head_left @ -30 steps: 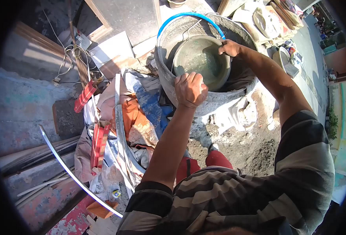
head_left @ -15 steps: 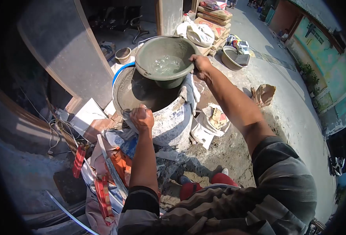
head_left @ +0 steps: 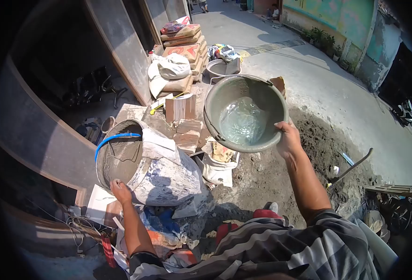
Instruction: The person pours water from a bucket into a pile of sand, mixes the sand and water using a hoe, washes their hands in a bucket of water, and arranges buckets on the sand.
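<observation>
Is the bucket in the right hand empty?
No, water shows inside the bucket, which the right hand grips at the rim.

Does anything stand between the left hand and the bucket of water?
Yes: in this view, the side of the large drum lies between the left hand, at its rim, and the bucket. The right hand grips the bucket.

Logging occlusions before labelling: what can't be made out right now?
All head view:
- Right hand: fingers under the bucket, hidden by its rim; the thumb shows.
- Bucket: underside, hidden by its own bowl; water depth unclear through ripples and glare.
- Drum: full depth of contents, hidden by its wall and shade.
- Stacked sacks: small print too small.
- Distant walker: upper body cut off by top edge.
</observation>
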Demonstrator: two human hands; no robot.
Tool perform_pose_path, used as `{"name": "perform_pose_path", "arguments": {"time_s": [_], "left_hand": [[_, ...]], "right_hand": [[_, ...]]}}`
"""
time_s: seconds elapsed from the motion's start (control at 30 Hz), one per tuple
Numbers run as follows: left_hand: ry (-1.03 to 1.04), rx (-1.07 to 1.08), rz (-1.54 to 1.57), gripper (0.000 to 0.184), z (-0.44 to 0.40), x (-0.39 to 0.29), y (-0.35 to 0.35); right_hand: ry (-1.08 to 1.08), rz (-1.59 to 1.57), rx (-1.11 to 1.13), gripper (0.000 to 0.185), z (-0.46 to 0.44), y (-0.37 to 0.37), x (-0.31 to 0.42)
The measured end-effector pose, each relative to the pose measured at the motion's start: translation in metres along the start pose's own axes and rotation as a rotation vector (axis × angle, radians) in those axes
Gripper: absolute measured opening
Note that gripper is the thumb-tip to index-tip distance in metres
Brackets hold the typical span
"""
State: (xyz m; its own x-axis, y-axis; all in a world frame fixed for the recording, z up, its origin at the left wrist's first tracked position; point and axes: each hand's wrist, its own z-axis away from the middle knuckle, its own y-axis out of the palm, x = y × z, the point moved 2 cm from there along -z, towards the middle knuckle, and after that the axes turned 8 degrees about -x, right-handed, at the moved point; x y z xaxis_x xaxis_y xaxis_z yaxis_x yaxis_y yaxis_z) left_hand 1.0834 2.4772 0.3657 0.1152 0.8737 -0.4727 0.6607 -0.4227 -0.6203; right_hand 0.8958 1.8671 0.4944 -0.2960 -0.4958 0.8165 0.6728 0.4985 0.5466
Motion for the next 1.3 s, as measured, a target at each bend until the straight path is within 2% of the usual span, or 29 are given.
{"name": "perform_pose_path", "arguments": {"time_s": [0.03, 0.1, 0.13, 0.2, 0.27, 0.3, 0.33, 0.37, 0.4, 0.47, 0.53, 0.6, 0.63, 0.67, 0.7, 0.73, 0.77, 0.8, 0.83, 0.87, 0.9, 1.0, 1.1, 1.13, 1.2, 1.23, 1.27, 1.3], "left_hand": [[0.070, -0.083, 0.033, 0.020, 0.007, -0.011, 0.000], [-0.019, -0.099, 0.254, 0.019, 0.038, -0.041, 0.018], [-0.015, -0.087, 0.259, 0.019, 0.059, -0.064, 0.030], [-0.243, 0.075, 0.470, 0.016, 0.122, -0.127, 0.058], [-0.309, 0.243, 0.635, 0.016, 0.195, -0.198, 0.092], [-0.258, 0.372, 0.613, 0.014, 0.229, -0.232, 0.110], [-0.380, 0.524, 0.644, 0.016, 0.262, -0.286, 0.119], [-0.701, 0.785, 0.771, 0.018, 0.295, -0.328, 0.140], [-0.680, 1.033, 0.735, 0.022, 0.326, -0.361, 0.157], [-0.772, 1.457, 0.855, 0.032, 0.379, -0.437, 0.182], [-0.645, 1.721, 0.768, 0.037, 0.418, -0.516, 0.196], [-0.584, 1.993, 0.710, 0.054, 0.454, -0.571, 0.200], [-0.531, 2.101, 0.668, 0.064, 0.466, -0.605, 0.201], [-0.493, 2.165, 0.636, 0.064, 0.482, -0.629, 0.205], [-0.587, 2.227, 0.536, 0.070, 0.498, -0.647, 0.207], [-0.692, 2.270, 0.416, 0.076, 0.509, -0.655, 0.203], [-0.672, 2.301, 0.371, 0.076, 0.514, -0.665, 0.197], [-0.744, 2.306, 0.387, 0.082, 0.518, -0.682, 0.193], [-0.819, 2.300, 0.407, 0.088, 0.521, -0.693, 0.193], [-0.921, 2.345, 0.601, 0.077, 0.524, -0.701, 0.197], [-0.908, 2.354, 0.593, 0.077, 0.529, -0.700, 0.214], [-0.919, 2.287, 0.461, 0.045, 0.524, -0.696, 0.255], [-0.858, 2.191, 0.511, 0.046, 0.501, -0.712, 0.285], [-0.950, 2.213, 0.527, 0.047, 0.504, -0.708, 0.313], [-0.944, 2.164, 0.582, 0.048, 0.491, -0.722, 0.339], [-0.940, 2.071, 0.560, 0.043, 0.488, -0.723, 0.353], [-0.876, 2.055, 0.570, 0.045, 0.484, -0.730, 0.362], [-0.762, 2.042, 0.534, 0.049, 0.462, -0.760, 0.344]], "right_hand": [[-0.056, 0.030, -0.069, 0.032, 0.002, -0.039, 0.008], [-0.112, 0.101, -0.210, 0.038, 0.001, -0.122, 0.021], [-0.105, 0.146, -0.286, 0.040, 0.002, -0.168, 0.022], [-0.103, 0.211, -0.508, 0.041, 0.000, -0.258, 0.018], [-0.080, 0.212, -0.730, 0.027, 0.006, -0.318, 0.026], [-0.077, 0.209, -0.746, 0.027, 0.006, -0.359, 0.023], [0.030, 0.192, -0.850, 0.026, -0.002, -0.413, 0.016], [0.143, 0.173, -0.960, 0.025, -0.006, -0.455, 0.013], [0.161, 0.181, -1.004, 0.021, -0.001, -0.480, 0.016], [0.180, 0.147, -1.082, 0.019, 0.014, -0.505, 0.030], [0.179, 0.081, -1.178, 0.016, 0.032, -0.511, 0.040], [0.199, -0.021, -1.208, 0.013, 0.038, -0.547, 0.020], [0.203, -0.055, -1.184, 0.020, 0.042, -0.560, 0.009], [0.188, -0.060, -1.157, 0.034, 0.043, -0.545, 0.019], [0.176, -0.062, -1.118, 0.048, 0.040, -0.527, 0.029], [0.166, -0.092, -1.135, 0.048, 0.037, -0.520, 0.027], [0.156, -0.121, -1.147, 0.048, 0.034, -0.516, 0.024], [0.147, -0.137, -1.177, 0.048, 0.031, -0.513, 0.022], [0.126, -0.142, -1.117, 0.048, 0.024, -0.509, 0.017], [0.104, -0.145, -1.050, 0.047, 0.015, -0.508, 0.014], [0.098, -0.154, -1.057, 0.047, 0.008, -0.509, 0.010], [0.159, -0.088, -0.895, 0.049, -0.022, -0.509, 0.007], [0.217, -0.047, -0.769, 0.049, -0.073, -0.511, 0.006], [0.214, -0.050, -0.749, 0.046, -0.090, -0.509, 0.005], [0.321, -0.013, -0.658, 0.044, -0.133, -0.520, -0.005], [0.342, 0.112, -0.789, 0.044, -0.150, -0.506, 0.005], [0.187, 0.343, -0.903, 0.051, -0.169, -0.512, -0.001], [0.001, 0.996, -1.145, 0.058, -0.185, -0.521, -0.009]]}}
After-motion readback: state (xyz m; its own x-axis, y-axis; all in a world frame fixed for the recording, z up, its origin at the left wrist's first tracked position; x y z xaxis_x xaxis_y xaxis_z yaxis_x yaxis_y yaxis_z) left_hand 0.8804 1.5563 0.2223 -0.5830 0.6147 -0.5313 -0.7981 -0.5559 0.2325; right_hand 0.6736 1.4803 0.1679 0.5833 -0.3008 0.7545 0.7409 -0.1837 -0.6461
